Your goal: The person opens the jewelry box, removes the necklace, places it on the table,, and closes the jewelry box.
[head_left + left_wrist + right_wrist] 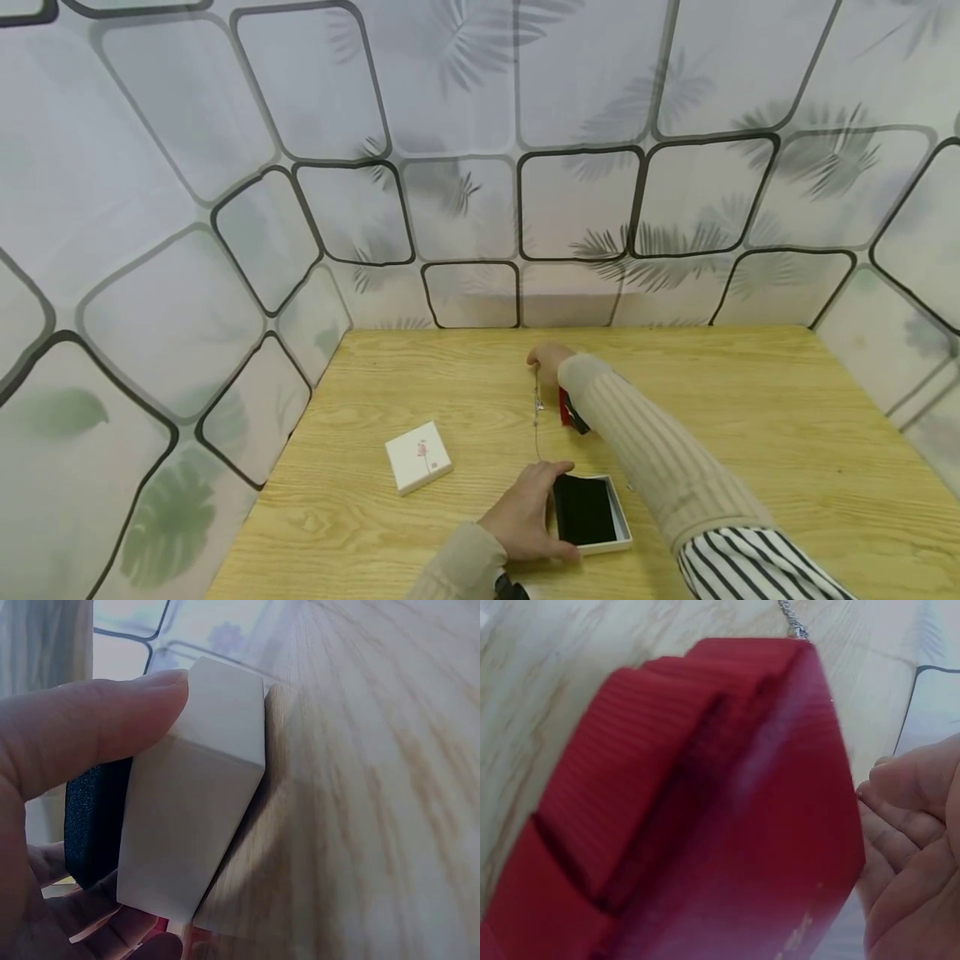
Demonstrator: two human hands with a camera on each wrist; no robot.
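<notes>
My left hand [528, 512] grips a small white box [621, 517] at its left side, with a black foam insert [585, 510] showing in it. In the left wrist view the thumb lies on the white box wall [199, 802]. Farther back, my right hand [550, 358] pinches one end of a thin silver necklace [536, 408]. The chain runs down the tabletop toward my left fingers, with a small pendant partway along; its near end is hard to make out. Beside the right wrist is a red ribbon-trimmed box [750, 802], partly covered by the sleeve in the head view.
A white lid [418, 455] with a pink flower print lies left of the hands. Everything rests on a light wood table [337, 517], with patterned curtains [465, 208] behind and at the sides. A black item [576, 415] adjoins the red box.
</notes>
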